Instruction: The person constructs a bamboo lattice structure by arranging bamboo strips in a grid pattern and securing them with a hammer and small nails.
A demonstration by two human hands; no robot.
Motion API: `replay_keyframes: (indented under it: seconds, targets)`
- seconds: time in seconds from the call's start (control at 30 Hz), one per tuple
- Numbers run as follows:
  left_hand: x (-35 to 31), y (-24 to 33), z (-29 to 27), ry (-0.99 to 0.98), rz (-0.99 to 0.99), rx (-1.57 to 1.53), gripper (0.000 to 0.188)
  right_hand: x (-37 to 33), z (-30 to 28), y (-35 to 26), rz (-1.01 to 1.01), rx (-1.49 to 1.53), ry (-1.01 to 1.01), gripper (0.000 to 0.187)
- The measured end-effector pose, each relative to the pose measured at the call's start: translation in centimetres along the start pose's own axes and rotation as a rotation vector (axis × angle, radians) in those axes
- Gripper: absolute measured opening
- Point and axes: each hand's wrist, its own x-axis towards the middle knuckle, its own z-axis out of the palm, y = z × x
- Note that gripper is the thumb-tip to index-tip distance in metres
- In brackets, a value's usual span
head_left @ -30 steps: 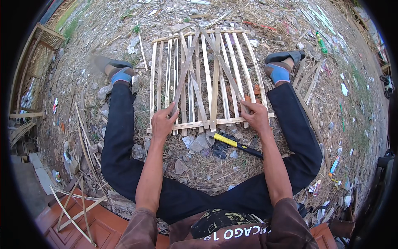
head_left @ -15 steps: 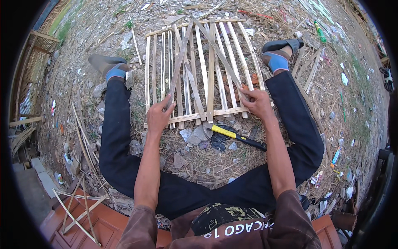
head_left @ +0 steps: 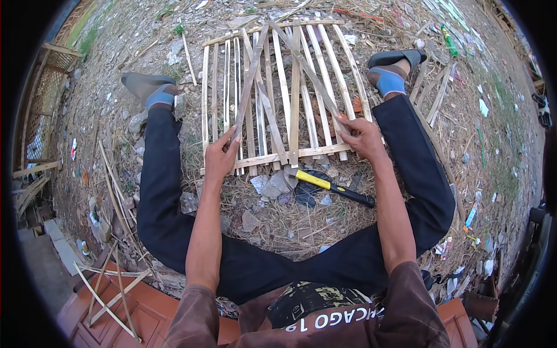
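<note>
On stony, littered ground (head_left: 267, 238), a slatted wooden frame (head_left: 295, 93) is seen lying between the person's lower legs (head_left: 159, 168). Two diagonal slats (head_left: 307, 71), converging near its far bar, are pinched near their lower ends by the left hand (head_left: 221, 155) and right hand (head_left: 364, 138). Positioning seems under way; steady alignment appears called for. Compared with one second ago, frame and hammer (head_left: 313, 180) are shown slightly higher; both grips are kept.
</note>
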Motion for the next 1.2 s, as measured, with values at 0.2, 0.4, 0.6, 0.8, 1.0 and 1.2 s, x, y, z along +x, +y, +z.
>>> replay_keyframes:
  seconds: [0.2,0.4,0.6,0.8,1.0,1.2]
  targets:
    - [0.4,-0.2,-1.0,-0.111,-0.146,-0.184,0.038,-0.2,0.4,0.2,0.034,0.037,0.014,0.039]
    - [1.5,-1.5,-2.1,-0.206,-0.179,-0.302,0.042,0.1,0.3,0.2,0.046,0.012,0.003,0.04]
    - [2.1,-1.9,-5.6,-0.028,-0.22,-0.52,0.04,0.4,-1.6,-1.6,0.13,0.094,0.029,0.033]
    - [1.6,-1.0,-10.4,0.316,-0.267,-0.665,0.031,1.1,-6.3,0.1,0.248,0.18,0.325,0.034]
    - [1.0,-3.8,-9.1,0.25,-0.181,-0.318,0.033,-0.5,-9.1,3.0,0.427,0.283,0.563,0.022]
    - [-0.2,-1.5,-4.1,0.051,0.207,0.235,0.039,-1.0,-8.5,3.4,0.424,0.199,0.518,0.021]
